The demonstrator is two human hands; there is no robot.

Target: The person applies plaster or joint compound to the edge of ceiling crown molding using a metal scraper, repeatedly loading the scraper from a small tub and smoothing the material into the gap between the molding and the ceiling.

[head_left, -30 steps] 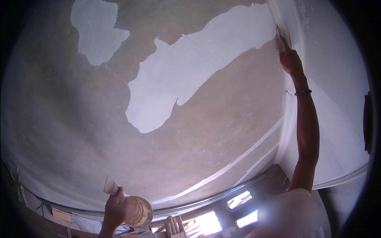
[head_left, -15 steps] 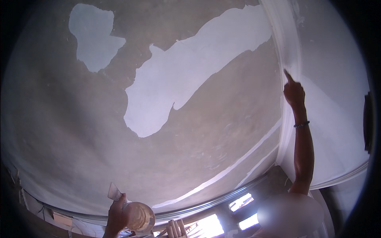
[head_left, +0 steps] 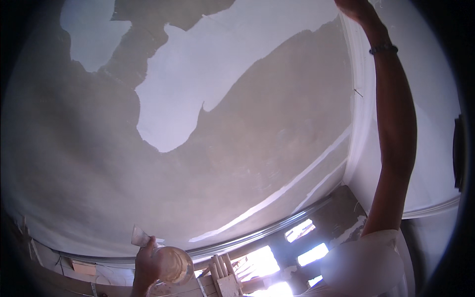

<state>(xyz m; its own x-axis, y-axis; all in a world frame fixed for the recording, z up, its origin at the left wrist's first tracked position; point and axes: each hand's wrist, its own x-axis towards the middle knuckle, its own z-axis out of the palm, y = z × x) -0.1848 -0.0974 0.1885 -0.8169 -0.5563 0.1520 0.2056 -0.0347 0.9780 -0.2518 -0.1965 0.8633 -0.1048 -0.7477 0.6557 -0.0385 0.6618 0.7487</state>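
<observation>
My left hand (head_left: pixel 147 262), low in the view, is closed round a putty knife whose pale, flared blade (head_left: pixel 140 236) points up. Against the same hand rests a round, translucent bowl (head_left: pixel 177 266) with beige stuff inside; how the fingers hold it is hidden. At the far upper right, my right arm reaches up, with a dark beaded bracelet on the wrist. My right hand (head_left: pixel 357 9) is beside the white cornice (head_left: pixel 357 116), and its fingers run out at the top edge. A thin dark sliver or crack (head_left: pixel 358 93) shows on the cornice.
A grey-beige ceiling (head_left: pixel 267 119) with large white patches (head_left: pixel 178 89) spreads overhead. Light strips (head_left: pixel 277 195) run toward a metallic-looking edge trim (head_left: pixel 257 237). Below are bright openings (head_left: pixel 262 260) and a wooden piece with slats (head_left: pixel 225 277). A white wall (head_left: pixel 435 163) stands at right.
My right hand has moved up along the cornice to the top edge; its pointing index finger no longer shows. The ceiling patches sit higher and further left. My left hand keeps its hold.
</observation>
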